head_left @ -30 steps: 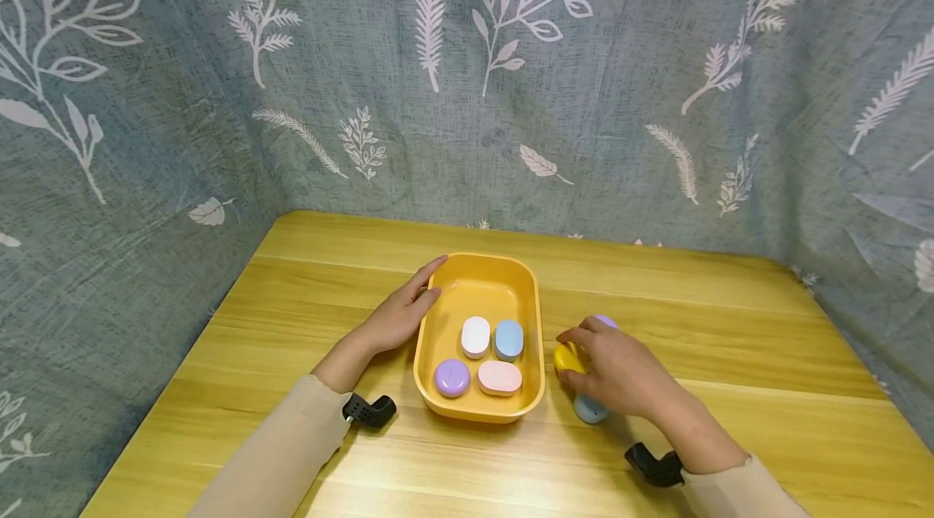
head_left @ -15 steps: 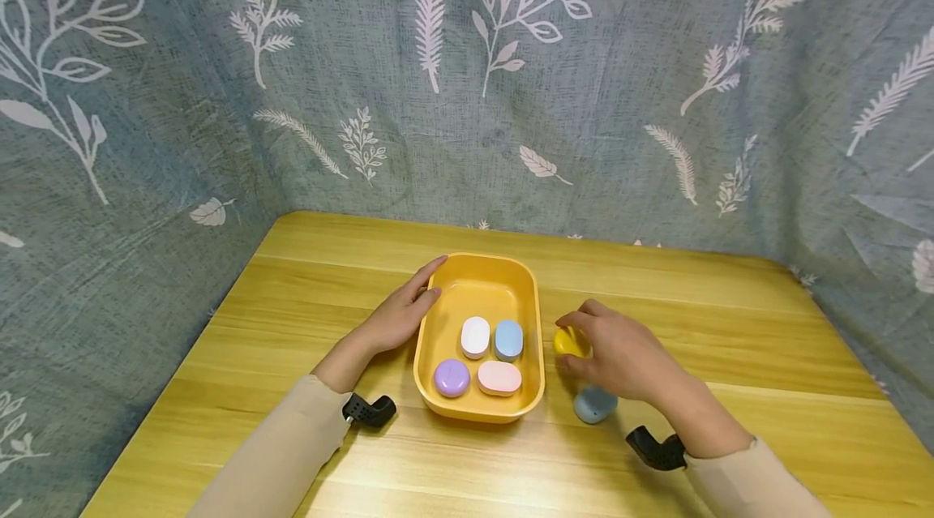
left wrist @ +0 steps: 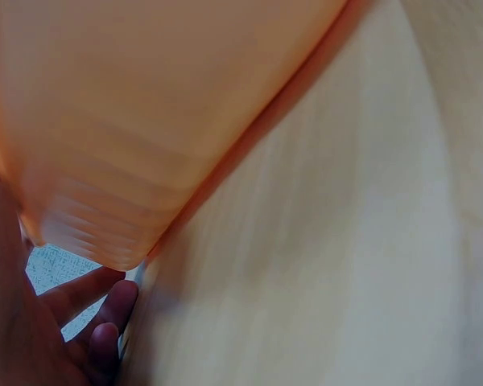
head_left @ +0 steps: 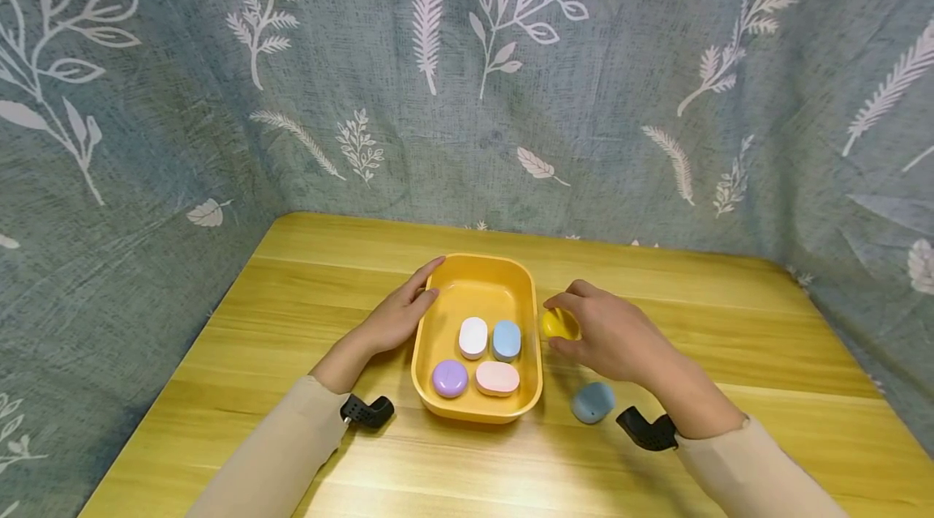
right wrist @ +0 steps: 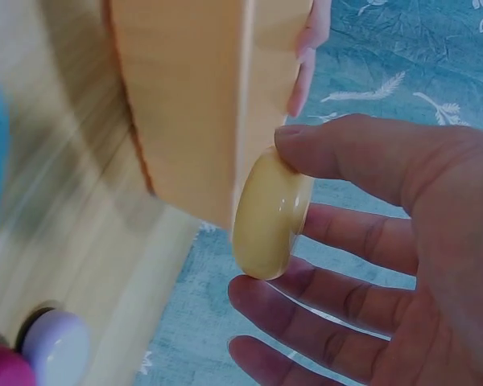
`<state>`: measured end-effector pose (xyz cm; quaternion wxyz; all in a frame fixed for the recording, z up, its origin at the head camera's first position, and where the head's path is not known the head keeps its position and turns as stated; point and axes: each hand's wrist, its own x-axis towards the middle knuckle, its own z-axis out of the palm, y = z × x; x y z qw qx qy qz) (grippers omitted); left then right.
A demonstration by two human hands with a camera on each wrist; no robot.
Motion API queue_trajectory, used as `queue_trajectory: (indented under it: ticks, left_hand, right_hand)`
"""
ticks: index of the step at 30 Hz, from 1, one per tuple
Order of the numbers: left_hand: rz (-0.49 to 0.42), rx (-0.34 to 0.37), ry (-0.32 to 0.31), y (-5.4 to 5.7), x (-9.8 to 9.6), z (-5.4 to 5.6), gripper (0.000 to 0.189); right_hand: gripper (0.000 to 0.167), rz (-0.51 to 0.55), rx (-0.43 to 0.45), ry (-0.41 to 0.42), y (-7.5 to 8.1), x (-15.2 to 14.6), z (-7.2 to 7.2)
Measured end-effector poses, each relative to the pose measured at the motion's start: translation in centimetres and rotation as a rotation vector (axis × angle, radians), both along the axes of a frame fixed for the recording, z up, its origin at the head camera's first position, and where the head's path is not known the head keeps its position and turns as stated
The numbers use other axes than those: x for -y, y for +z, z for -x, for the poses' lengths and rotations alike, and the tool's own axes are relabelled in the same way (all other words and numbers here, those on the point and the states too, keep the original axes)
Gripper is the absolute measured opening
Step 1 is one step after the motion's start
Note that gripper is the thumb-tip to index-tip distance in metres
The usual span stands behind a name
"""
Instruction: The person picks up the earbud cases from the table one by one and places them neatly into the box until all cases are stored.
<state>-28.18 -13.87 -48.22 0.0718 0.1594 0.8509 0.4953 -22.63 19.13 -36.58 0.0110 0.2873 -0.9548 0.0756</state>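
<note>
My right hand (head_left: 620, 337) holds a small round yellow case (right wrist: 270, 217) between thumb and fingers, just off the right side of an orange plastic box (head_left: 477, 413). In the right wrist view the thumb presses its upper edge and the fingers lie behind and below it. My left hand (head_left: 394, 319) rests at the box's left rim, thumb and forefinger reaching over the edge. Its other fingers (left wrist: 84, 293) hang loosely by the box corner in the left wrist view. Inside the box sit a white case (head_left: 473, 338), a blue case (head_left: 507, 340), a round purple case (head_left: 450, 378) and a pink case (head_left: 498, 378).
A grey-blue round case (head_left: 593, 402) lies on the wooden table (head_left: 467, 469), right of the box. A lilac case (right wrist: 56, 347) and a magenta one (right wrist: 4, 366) show in the right wrist view, hidden by the hand in the head view. A leaf-patterned curtain (head_left: 467, 137) hangs behind.
My right hand has moved left and away from me toward the box with the yellow case, uncovering the grey-blue case. The left hand has kept its place on the rim.
</note>
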Motion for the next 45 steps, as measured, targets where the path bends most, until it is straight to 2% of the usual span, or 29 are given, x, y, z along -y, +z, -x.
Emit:
queue_trajectory:
  ticks: [14, 34, 45]
  left_hand:
    - [0.003, 0.003, 0.001, 0.1, 0.0, 0.0, 0.053]
    - [-0.001, -0.001, 0.004, 0.1, 0.0, -0.1, 0.053]
    - [0.006, 0.005, 0.005, 0.0, 0.0, 0.0, 0.052]
  right_hand:
    - [0.047, 0.004, 0.005, 0.034, 1.4, 2.5, 0.9]
    - [0.047, -0.05, 0.066, 0.069, 2.3, 5.6, 1.7]
    - [0.049, -0.085, 0.1, 0.079, 2.2, 7.6, 1.9]
